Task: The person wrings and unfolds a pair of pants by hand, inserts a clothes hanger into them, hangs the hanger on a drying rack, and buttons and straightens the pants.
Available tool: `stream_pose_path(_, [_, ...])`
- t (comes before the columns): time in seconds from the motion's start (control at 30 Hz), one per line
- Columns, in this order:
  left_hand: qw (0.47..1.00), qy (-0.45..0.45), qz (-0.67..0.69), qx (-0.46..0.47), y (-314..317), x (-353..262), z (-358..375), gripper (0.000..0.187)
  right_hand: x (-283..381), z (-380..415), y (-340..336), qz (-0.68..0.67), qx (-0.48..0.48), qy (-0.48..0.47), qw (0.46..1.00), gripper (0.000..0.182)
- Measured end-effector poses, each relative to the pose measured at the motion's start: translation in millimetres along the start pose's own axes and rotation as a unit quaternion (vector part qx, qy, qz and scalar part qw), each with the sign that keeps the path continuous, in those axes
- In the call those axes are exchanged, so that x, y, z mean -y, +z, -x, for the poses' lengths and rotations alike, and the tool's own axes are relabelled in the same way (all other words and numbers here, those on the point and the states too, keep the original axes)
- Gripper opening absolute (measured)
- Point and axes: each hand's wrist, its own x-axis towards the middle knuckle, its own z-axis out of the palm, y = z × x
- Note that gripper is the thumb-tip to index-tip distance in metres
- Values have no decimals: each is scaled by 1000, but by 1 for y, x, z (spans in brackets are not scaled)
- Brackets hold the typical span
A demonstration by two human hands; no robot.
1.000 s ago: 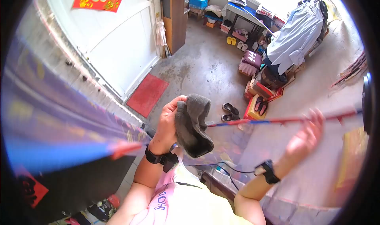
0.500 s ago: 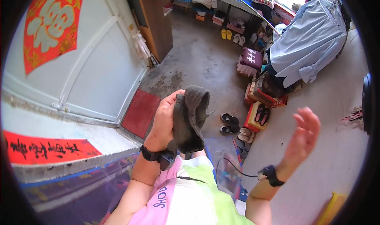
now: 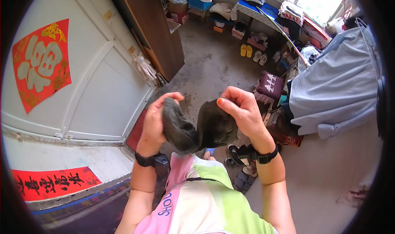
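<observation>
you get daylight from the overexposed glass window (image 3: pixel 320 3) at upper right; the dark-grey fabric item (image 3: pixel 216 127) falls into murky shadow; black-edged fisheye distortion bows the white panelled door (image 3: pixel 98 94).

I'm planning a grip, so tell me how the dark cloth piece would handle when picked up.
The dark cloth piece is likely floppy: it dips and folds between the left hand and right hand. It is probably light, since the right hand appears to pinch just its edge. Its matte surface suggests little slipping.
</observation>
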Motion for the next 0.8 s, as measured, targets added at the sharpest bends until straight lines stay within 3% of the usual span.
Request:
stream_pose_path(0.17, [980,117,36,-155,-26,-16,-53,25,-8,-65,-61,-266,39,90,959,16])
stream_pose_path(0.23, [966,147,39,-211,-39,-21,-71,26,-12,-89,-84,-315,74,115,939,15])
stream_pose_path(0.3, [942,177,37,-282,-44,-28,-94,24,-17,-113,-104,-341,92,121,928,16])
stream_pose_path(0.37, [946,199,8,-256,-62,-31,-115,25,-23,-137,-120,-348,84,116,927,18])
stream_pose_path(0.43, [926,216,35,-309,-65,-36,-137,23,-31,-159,-131,-367,65,124,920,20])
stream_pose_path(0.5, [955,222,0,-197,-81,-43,-150,20,-39,-179,-146,-388,71,100,914,21])
stream_pose_path(0.53, [943,219,-14,-251,-74,-48,-161,18,-42,-187,-153,-399,74,91,909,22])
stream_pose_path(0.67, [929,187,22,-319,-42,-59,-193,19,-52,-217,-177,-445,30,92,891,23])
stream_pose_path(0.77, [873,170,46,-456,-14,-65,-220,20,-66,-238,-202,-412,16,107,905,24])
stream_pose_path(0.8, [895,193,8,-401,-17,-65,-223,20,-69,-247,-208,-358,16,99,928,27])
